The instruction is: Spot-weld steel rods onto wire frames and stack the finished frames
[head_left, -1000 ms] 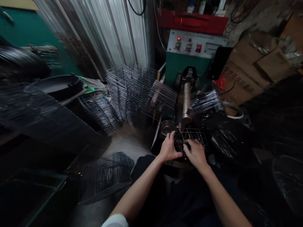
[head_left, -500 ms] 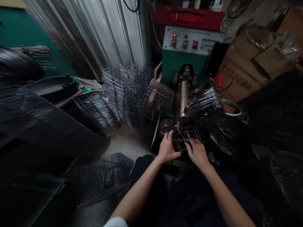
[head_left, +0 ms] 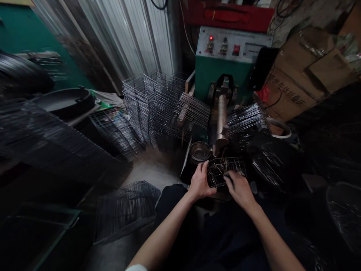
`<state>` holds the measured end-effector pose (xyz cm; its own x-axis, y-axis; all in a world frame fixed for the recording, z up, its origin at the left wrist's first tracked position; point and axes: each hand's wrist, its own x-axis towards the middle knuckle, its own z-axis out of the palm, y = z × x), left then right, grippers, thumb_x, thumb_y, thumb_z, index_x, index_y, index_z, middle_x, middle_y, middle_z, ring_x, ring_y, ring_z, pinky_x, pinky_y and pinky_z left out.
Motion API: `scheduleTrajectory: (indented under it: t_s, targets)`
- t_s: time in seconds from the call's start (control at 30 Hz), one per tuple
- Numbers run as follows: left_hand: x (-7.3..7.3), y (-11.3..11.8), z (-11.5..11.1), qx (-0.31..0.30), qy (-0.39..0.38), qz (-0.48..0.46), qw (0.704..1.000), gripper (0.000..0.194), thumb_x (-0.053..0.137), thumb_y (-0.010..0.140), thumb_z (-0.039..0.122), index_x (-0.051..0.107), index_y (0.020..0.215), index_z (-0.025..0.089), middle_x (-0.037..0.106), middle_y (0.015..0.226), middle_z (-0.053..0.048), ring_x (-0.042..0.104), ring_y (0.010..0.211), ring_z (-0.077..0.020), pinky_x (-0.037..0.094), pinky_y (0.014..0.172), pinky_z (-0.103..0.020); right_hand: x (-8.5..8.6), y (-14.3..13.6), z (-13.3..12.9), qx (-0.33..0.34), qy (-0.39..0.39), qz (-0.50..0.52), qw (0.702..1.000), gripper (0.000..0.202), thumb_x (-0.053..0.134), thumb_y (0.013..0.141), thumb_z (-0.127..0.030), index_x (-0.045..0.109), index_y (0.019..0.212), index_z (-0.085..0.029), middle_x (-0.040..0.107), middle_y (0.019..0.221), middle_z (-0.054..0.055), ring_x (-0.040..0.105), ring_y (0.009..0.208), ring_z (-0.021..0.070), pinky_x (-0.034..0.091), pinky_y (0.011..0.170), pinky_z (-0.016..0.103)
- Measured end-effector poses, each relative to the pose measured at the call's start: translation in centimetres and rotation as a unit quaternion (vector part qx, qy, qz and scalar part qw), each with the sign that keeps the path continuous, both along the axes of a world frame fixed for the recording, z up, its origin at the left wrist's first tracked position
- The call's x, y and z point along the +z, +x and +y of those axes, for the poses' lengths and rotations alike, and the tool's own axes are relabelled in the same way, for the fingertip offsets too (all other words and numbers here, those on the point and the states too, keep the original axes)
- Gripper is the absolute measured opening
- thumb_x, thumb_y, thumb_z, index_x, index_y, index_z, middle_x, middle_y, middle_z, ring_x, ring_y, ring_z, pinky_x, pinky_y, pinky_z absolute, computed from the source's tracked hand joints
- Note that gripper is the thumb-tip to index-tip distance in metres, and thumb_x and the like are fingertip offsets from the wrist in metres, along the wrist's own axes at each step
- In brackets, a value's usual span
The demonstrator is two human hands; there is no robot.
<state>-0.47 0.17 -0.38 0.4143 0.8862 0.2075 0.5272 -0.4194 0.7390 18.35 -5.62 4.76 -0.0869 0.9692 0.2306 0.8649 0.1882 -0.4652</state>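
A small wire rack (head_left: 234,162) of dark metal rods sits under the metal arm (head_left: 222,126) of a green machine. My left hand (head_left: 199,182) grips the rack's left side, fingers bent over its edge and thumb along the near side. Over the right part of the rack, my right hand (head_left: 239,188) has its thumb and fingers drawn together; what lies between them is too dark to make out. The lower tip of the metal arm is just above the rack's far edge. A round metal dish (head_left: 199,150) stands beyond my left fingers.
Stacked wire racks (head_left: 143,109) stand left of the machine (head_left: 225,60), and another stack (head_left: 128,210) is by my left knee. Loose metal rods (head_left: 245,118) lie right of the arm. Cardboard boxes (head_left: 296,92) fill the back right.
The view has shifted slightly. The rack and both hands sit a little lower and farther from the metal arm's tip. My left hand keeps its hold.
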Motion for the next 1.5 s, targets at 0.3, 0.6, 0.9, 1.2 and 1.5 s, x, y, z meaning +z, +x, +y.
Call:
scheduleTrajectory:
  t_s: [0.3,0.6,0.9,1.2,1.5]
  targets:
    - [0.4,-0.4,-0.4,-0.002,-0.01,0.009,1.0,0.118,0.081,0.05,0.028,0.02,0.151,0.024,0.035,0.145,-0.014,0.049,0.129,-0.0369,0.049,0.103,-0.049,1.0,0.2,-1.4,0.001,-0.033,-0.009,0.999,0.014,0.047,0.097,-0.023,0.06,0.097,-0.02,0.068,0.095,0.008,0.064,0.09,0.0237,0.049,0.084,0.035]
    - [0.5,-1.7,0.5,0.029,-0.001,0.069,0.997,0.115,0.08,0.053,0.03,0.019,0.15,0.024,0.037,0.141,-0.014,0.051,0.126,-0.0362,0.051,0.1,-0.048,5.5,1.8,-4.6,0.036,-0.128,-0.005,0.991,0.017,0.047,0.096,-0.024,0.064,0.094,-0.02,0.068,0.091,0.006,0.065,0.084,0.0209,0.047,0.076,0.032]
    - [0.3,-3.6,1.6,0.07,0.03,0.093,0.993,0.113,0.081,0.054,0.032,0.021,0.149,0.023,0.04,0.137,-0.012,0.054,0.121,-0.0351,0.052,0.098,-0.046,2.5,5.4,-7.3,-0.005,-0.206,-0.072,0.976,0.017,0.049,0.094,-0.026,0.065,0.093,-0.02,0.069,0.09,0.008,0.066,0.083,0.0235,0.046,0.074,0.033]
    - [0.7,-3.3,1.3,0.054,0.02,0.079,0.995,0.112,0.081,0.054,0.03,0.021,0.148,0.024,0.04,0.136,-0.012,0.054,0.12,-0.034,0.053,0.097,-0.048,2.0,5.4,-6.6,0.013,-0.159,0.073,0.984,0.019,0.051,0.091,-0.025,0.068,0.101,-0.022,0.073,0.099,0.007,0.07,0.092,0.0233,0.052,0.084,0.036]
    - [-0.2,-2.6,0.6,0.021,-0.026,0.026,0.999,0.113,0.082,0.054,0.032,0.022,0.148,0.024,0.042,0.136,-0.011,0.055,0.118,-0.0319,0.055,0.094,-0.045,4.6,4.9,-6.6,-0.128,-0.149,0.411,0.89,0.032,0.076,0.082,-0.044,0.058,0.094,-0.02,0.072,0.077,0.005,0.063,0.055,0.013,0.05,0.049,0.023]
